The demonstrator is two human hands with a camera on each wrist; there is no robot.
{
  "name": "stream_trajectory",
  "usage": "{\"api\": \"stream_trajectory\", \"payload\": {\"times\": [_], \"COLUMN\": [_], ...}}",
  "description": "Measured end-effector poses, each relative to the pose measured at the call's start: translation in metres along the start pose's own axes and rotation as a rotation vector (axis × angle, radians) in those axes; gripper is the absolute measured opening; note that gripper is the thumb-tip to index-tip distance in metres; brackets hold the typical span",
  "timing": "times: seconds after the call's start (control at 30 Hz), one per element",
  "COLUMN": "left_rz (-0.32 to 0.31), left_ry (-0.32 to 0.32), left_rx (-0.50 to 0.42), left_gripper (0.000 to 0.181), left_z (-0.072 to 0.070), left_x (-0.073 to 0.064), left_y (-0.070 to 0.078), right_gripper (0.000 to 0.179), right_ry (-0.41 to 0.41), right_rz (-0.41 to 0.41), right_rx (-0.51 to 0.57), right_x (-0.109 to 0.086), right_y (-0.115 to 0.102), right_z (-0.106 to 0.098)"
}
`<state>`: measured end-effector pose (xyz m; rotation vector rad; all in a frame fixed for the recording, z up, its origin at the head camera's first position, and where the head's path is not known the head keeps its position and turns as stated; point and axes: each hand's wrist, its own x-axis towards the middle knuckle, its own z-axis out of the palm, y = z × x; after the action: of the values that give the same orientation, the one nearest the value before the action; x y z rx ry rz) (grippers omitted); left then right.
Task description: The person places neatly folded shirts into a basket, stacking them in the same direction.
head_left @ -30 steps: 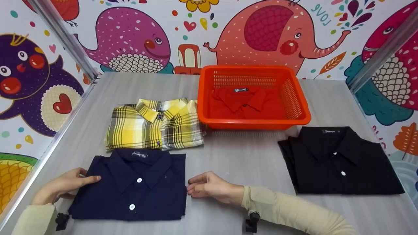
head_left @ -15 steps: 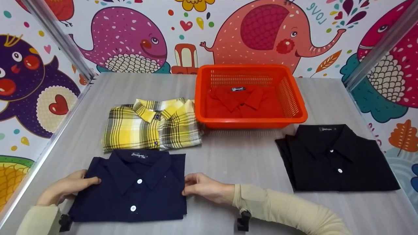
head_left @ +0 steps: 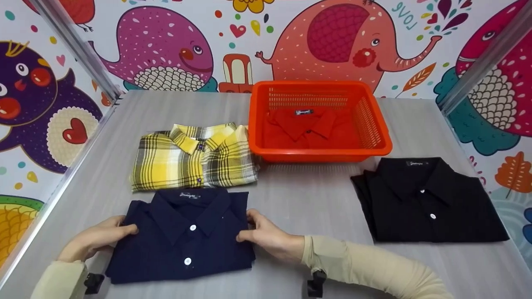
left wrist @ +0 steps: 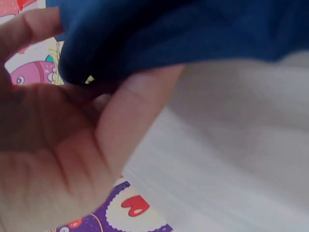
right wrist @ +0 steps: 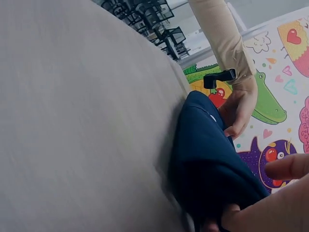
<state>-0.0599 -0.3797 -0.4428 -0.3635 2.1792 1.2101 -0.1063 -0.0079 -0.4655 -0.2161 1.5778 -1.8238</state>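
Note:
A folded navy blue shirt (head_left: 166, 253) with white buttons is held between both hands at the front left in the head view. My left hand (head_left: 99, 236) grips its left edge, thumb on top and fingers beneath. At the right edge my right hand (head_left: 274, 238) pinches the cloth, its thumb over the front. In the left wrist view the navy cloth (left wrist: 203, 34) lies between thumb and fingers, with pale tabletop below. From the right wrist the shirt (right wrist: 207, 150) appears edge-on close over the table, the left hand (right wrist: 241, 108) at its far end.
A folded yellow plaid shirt (head_left: 166, 162) lies just behind the navy one. Behind and to the right stands an orange basket (head_left: 320, 155) with a folded red shirt (head_left: 291, 133) inside. A folded black shirt (head_left: 469, 216) lies on the right of the table (head_left: 299, 199).
The right hand has come from beside the navy shirt to gripping its right edge. The shirt and both hands have shifted slightly right, and its lower edge now tilts up toward the right.

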Motion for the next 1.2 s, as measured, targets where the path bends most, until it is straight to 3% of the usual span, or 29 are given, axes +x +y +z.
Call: {"api": "stream_trajectory", "payload": {"times": [0.13,0.27,0.37,0.53,0.63,0.87,1.1,1.2], "left_rz": [0.0,0.02,0.021,0.033,0.047,0.127,0.129,0.165], "left_ry": [0.002,0.002,0.0,-0.022,-0.034,-0.164,-0.161,-0.183], "left_rx": [0.017,0.032,0.021,0.011,-0.018,-0.223,-0.34,-0.38], "left_gripper": [0.074,0.075,0.077,0.08,0.08,0.081,0.092,0.089], "left_z": [0.007,0.012,0.015,0.022,0.026,0.031,0.046,0.054], "left_x": [0.002,0.005,0.007,0.011,0.012,0.019,0.023,0.025], "left_y": [0.007,0.011,0.013,0.018,0.02,0.027,0.035,0.041], "right_gripper": [0.059,0.069,0.069,0.047,0.053,0.092,0.092,0.092], "right_ry": [0.082,0.11,0.084,0.014,-0.003,-0.025,-0.033,-0.028], "right_rz": [0.0,0.044,0.067,0.075,0.057,0.017,0.013,0.002], "right_rx": [0.075,0.124,0.137,0.111,0.072,0.06,-0.008,-0.036], "right_x": [0.002,0.004,0.006,0.003,0.0,-0.009,-0.02,-0.027], "right_y": [0.001,0.001,0.001,0.0,-0.001,-0.004,-0.007,-0.01], "right_z": [-0.003,-0.011,-0.018,-0.028,-0.033,-0.051,-0.073,-0.083]}}
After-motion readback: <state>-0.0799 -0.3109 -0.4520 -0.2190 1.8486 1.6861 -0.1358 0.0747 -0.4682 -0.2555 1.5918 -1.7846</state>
